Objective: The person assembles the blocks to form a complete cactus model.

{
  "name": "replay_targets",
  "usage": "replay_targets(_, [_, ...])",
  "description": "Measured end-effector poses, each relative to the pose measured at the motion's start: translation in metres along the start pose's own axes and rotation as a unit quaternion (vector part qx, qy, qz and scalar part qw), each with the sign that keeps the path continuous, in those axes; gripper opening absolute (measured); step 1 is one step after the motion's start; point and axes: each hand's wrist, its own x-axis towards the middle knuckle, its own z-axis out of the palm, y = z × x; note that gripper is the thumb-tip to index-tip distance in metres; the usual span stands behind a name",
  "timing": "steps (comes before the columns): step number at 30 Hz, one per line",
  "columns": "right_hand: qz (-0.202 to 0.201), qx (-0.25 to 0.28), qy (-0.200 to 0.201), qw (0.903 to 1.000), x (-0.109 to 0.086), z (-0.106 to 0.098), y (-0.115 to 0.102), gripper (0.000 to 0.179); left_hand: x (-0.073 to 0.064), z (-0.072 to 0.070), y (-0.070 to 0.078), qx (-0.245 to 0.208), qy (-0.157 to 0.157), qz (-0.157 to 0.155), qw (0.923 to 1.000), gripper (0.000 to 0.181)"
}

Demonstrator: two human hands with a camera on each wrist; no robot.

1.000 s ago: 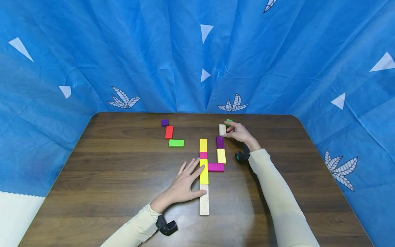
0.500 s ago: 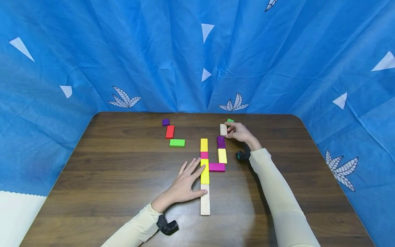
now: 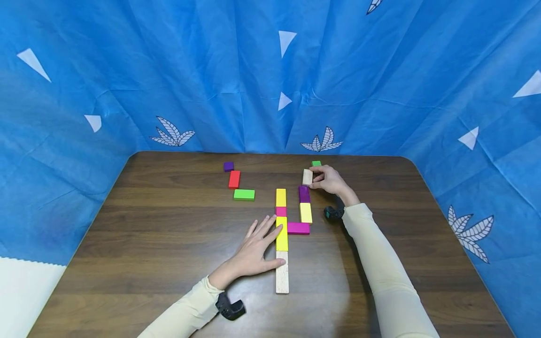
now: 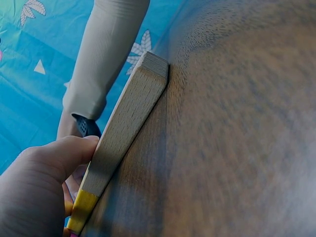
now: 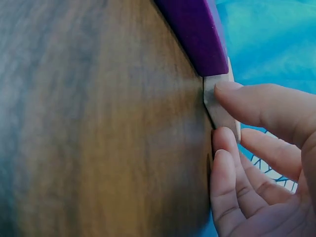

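My right hand (image 3: 329, 180) pinches a short plain wooden block (image 3: 307, 176) between thumb and fingers. That block stands end to end with a purple block (image 3: 304, 194), followed by a pale yellow block (image 3: 306, 212) and a sideways magenta block (image 3: 298, 228). Fingers spread, my left hand (image 3: 252, 256) rests along a straight column, fingertips at a bright yellow block (image 3: 282, 240) and thumb on the long plain wooden block (image 4: 126, 118). A pink block (image 3: 281, 211) and another yellow block (image 3: 281, 197) top this column. In the right wrist view, the thumb presses the plain block's near face.
Left of the column lie a green block (image 3: 244, 195), a red block (image 3: 234, 180) and a small purple block (image 3: 228, 166), stepping away toward the back. Beyond my right fingers sits a small green block (image 3: 316, 163). Blue curtain (image 3: 236, 94) hangs behind the brown table (image 3: 148, 244).
My right fingers have drawn back slightly from the small green block, which now shows more, and close on the plain block. The left hand stays put. The head view has shifted slightly.
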Motion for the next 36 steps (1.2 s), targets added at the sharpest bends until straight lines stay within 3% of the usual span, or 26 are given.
replay_targets(16, [0.002, 0.015, 0.015, 0.9998, 0.003, -0.002, -0.001, 0.063, 0.001, -0.003, 0.004, 0.006, -0.01, -0.009, 0.9999, 0.085])
replay_targets(23, [-0.019, 0.013, 0.023, 0.9995, 0.009, -0.004, -0.015, 0.061, 0.001, -0.003, 0.004, 0.003, -0.01, -0.013, 0.9999, 0.084])
replay_targets(36, [-0.04, 0.012, -0.002, 0.9991, 0.017, 0.009, -0.042, 0.062, 0.001, -0.004, 0.005, 0.0, -0.019, -0.02, 0.9996, 0.085])
